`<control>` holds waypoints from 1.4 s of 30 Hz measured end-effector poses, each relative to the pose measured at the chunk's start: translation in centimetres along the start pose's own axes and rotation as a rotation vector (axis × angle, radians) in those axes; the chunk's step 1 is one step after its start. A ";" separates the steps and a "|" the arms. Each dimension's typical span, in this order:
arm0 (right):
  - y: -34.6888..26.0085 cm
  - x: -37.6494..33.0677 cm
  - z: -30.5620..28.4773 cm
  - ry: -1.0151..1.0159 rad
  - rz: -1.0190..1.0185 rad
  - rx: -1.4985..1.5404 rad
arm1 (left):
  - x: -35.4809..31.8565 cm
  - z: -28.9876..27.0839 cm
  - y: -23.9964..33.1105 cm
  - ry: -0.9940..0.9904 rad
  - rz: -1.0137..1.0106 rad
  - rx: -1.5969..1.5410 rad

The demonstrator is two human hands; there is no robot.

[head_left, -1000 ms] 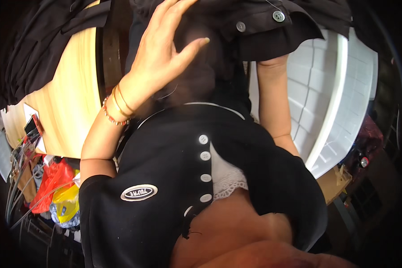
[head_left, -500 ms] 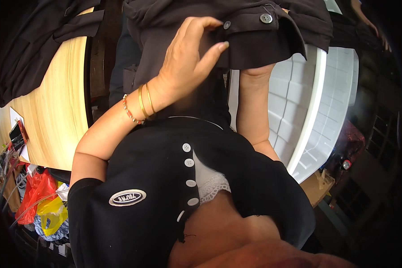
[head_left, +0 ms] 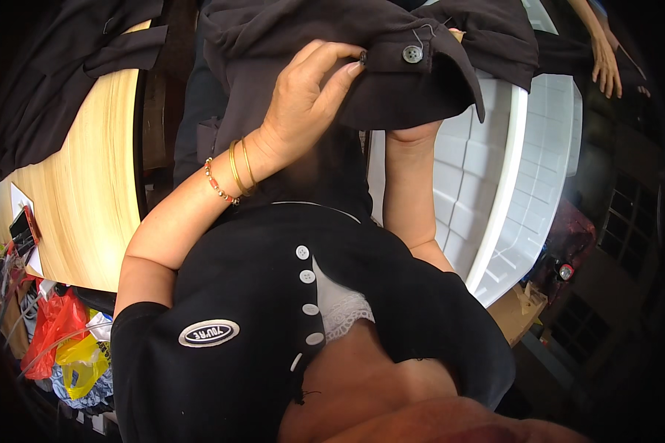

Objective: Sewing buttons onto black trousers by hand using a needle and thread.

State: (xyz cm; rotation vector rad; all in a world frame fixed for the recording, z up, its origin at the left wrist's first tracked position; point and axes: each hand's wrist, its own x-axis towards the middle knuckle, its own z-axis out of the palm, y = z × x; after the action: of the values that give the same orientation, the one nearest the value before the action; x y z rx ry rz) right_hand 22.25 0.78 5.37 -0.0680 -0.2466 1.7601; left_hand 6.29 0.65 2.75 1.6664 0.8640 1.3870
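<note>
A dark brown garment [head_left: 288, 29] is spread in front of me, with a cuff-like buttoned edge raised toward me. At that edge my left hand [head_left: 299, 96] pinches a small dark button [head_left: 363, 57] between thumb and forefinger. To its right, a second grey button [head_left: 412, 54] lies on the cloth with a loose thread [head_left: 425, 33] by it. My right hand [head_left: 417, 134] reaches up under the cloth and holds it from below. Most of its fingers are hidden; only a bit of skin shows past the far edge.
At left, a wooden table [head_left: 89, 148] bears another dark garment [head_left: 52, 81] and a phone [head_left: 24, 229]. Red [head_left: 55, 332] and yellow plastic bags [head_left: 81, 362] sit below it. A white plastic bin [head_left: 495, 199] stands at right. Another person's hand [head_left: 607, 66] hangs at the upper right.
My left thumb and forefinger have closed on the dark button. The cuff has shifted slightly left and down. Another person's hand has come further into view at the upper right.
</note>
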 end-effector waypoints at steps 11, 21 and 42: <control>-2.0 -1.0 -0.4 0.226 -0.075 -0.435 | 1.2 -8.0 2.4 -0.117 -0.278 -0.222; 3.6 -1.2 -3.3 0.189 0.227 -1.257 | 0.1 -16.4 -1.0 -0.443 -0.160 0.611; 4.5 -2.9 -1.8 0.063 0.089 -1.364 | -2.5 -8.3 3.7 -0.197 -0.008 0.687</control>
State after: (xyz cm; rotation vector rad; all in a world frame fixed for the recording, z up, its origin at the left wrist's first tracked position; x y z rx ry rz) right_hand 18.80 -2.59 2.44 -1.1089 -1.3605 1.3722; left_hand -2.22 -2.07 5.72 2.2542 1.3190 0.9391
